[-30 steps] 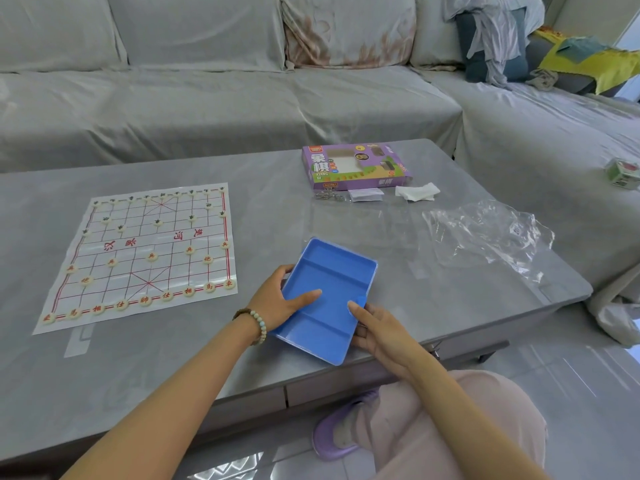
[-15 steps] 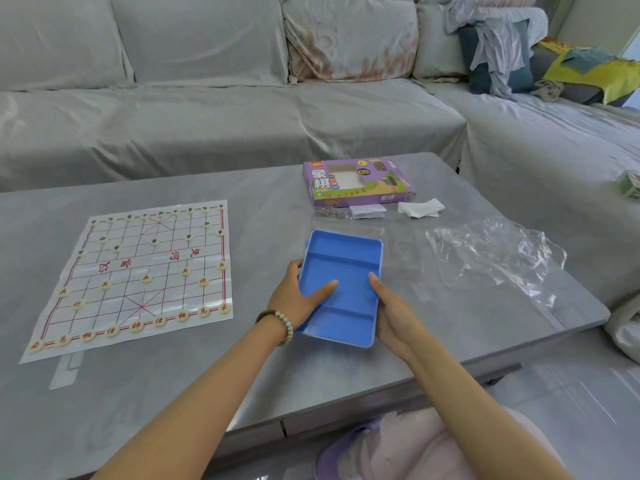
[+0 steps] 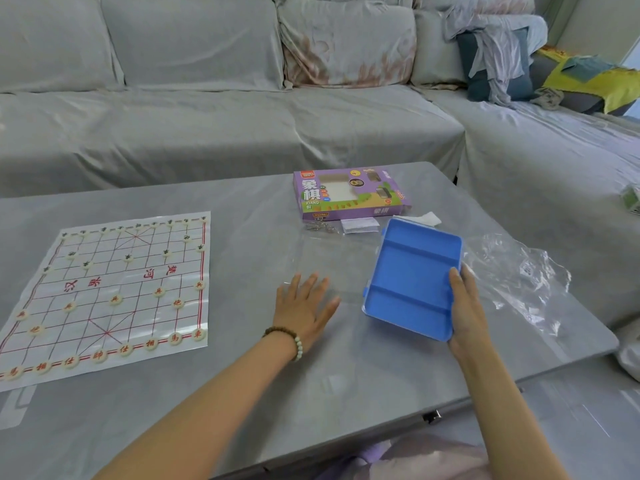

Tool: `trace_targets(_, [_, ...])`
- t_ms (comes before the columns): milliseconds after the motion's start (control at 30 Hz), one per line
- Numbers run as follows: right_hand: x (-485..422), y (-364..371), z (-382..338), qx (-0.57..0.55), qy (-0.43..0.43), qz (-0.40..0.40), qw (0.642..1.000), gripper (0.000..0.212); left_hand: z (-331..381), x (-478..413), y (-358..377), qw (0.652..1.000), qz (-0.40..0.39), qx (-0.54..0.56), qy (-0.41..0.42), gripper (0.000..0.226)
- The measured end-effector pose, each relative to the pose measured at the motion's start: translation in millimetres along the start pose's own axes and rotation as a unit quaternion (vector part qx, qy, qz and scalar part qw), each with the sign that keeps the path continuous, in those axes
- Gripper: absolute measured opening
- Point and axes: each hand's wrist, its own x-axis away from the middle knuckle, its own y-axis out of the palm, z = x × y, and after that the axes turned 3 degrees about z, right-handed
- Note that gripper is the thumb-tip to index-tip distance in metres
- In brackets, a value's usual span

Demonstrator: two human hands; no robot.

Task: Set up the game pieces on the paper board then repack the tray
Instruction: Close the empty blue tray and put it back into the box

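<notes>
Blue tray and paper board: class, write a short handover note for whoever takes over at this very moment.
Left hand: open, flat on the table, holding nothing.
Right hand: grips the empty blue tray by its right edge.
Done: pieces stand on the paper board, at the left.
To do: repack the tray; the purple box lies behind it, the clear bag to its right.

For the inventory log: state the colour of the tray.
Plain blue. The tray shows best in the head view, gripped by the right hand.
</notes>
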Motion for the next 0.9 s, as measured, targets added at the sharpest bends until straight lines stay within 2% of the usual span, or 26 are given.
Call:
trace_targets(67, [-4.2,-2.1,-0.9,0.001,0.012,0.012,1.000,0.036,-17.3,7.6,-3.3,0.998,0.027,-0.015,0.049,0.079])
trace_targets(133, [-5.9,-1.7,0.2,0.014,0.017,0.016,1.000,0.035,-37.8,16.0,-9.6,0.991,0.083,0.052,0.085,0.093])
trace_targets(233, [-9.1,1.2,2.8,0.044,0.016,0.009,0.999,0.034,-64.3,20.2,-19.4,0.972,0.168,0.161,0.044,0.082])
trace_targets(300, [-11.4,2.6,5.3,0.051,0.026,0.002,0.998,0.034,-68.0,18.5,-24.4,0.977,0.145,0.157,-0.005,0.075])
trace_targets(400, [-16.7,3.8,6.8,0.069,0.037,-0.002,0.997,0.024,-62.3,9.7,-20.9,0.991,0.062,0.105,-0.048,0.065])
trace_targets(567, [-37.7,3.1,0.8,0.150,0.015,-0.006,0.989,0.029,-57.1,-13.6,-23.1,0.998,0.041,0.019,-0.049,0.066])
trace_targets(700, [-55.3,4.5,6.5,0.267,0.002,-0.039,0.963,0.033,-54.4,-25.1,-26.6,0.998,0.035,-0.001,-0.044,0.065])
trace_targets(800, [-55.5,6.2,9.0,0.347,-0.064,-0.040,0.935,0.030,-57.9,-28.4,-25.9,0.998,0.039,0.001,-0.039,0.064])
trace_targets(900, [-52.6,18.4,5.1,0.422,-0.180,0.017,0.888,0.026,-58.3,-30.4,-25.1,0.998,0.044,0.019,-0.046,0.062])
